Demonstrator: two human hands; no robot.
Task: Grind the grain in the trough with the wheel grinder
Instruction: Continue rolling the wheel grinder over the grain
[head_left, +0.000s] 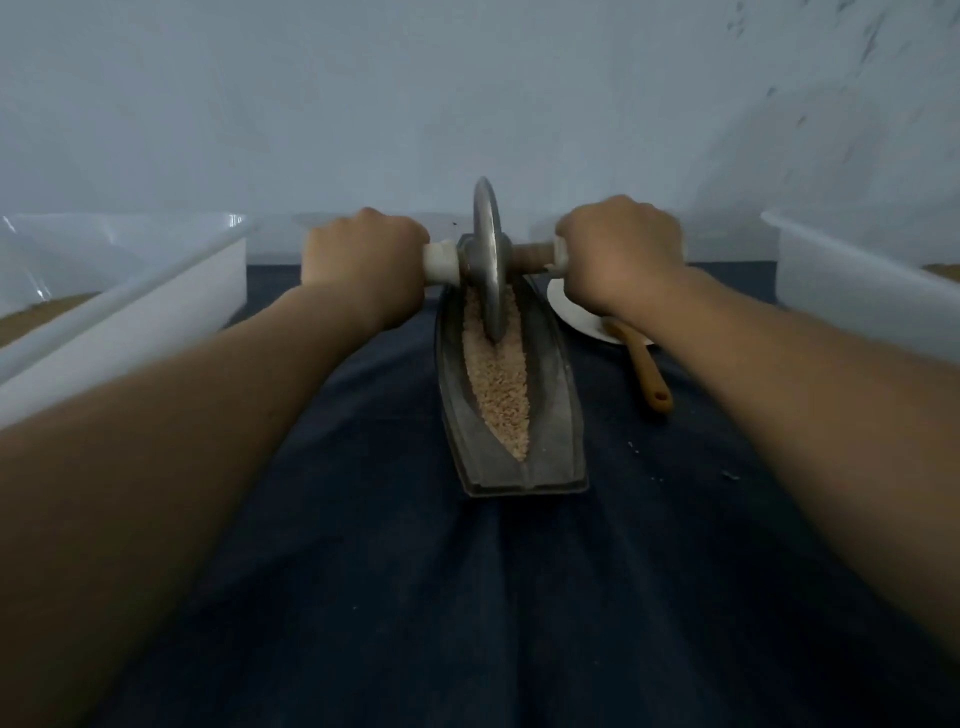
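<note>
A dark cloth (363, 545) covers the table under the trough (563, 415). Left of the trough stands a white left bin (156, 312), and well to its right a right bin (852, 280); each holds a brownish layer that is too dim to identify. The trough is a long metal boat. Its long axis runs straight away from the person, and its near end is squared off. The left hand (363, 260) and right hand (618, 254) are each curled tight round one end of the axle (530, 254), which lies crosswise over the trough's far half. The wheel (488, 260) stands upright on edge in the trough's groove. Just right of the trough's far end is a plate (569, 309) with a spoon (647, 371) resting on its rim, handle toward the person. Grain (498, 395) fills the groove and tapers to a point near the trough's near end.
</note>
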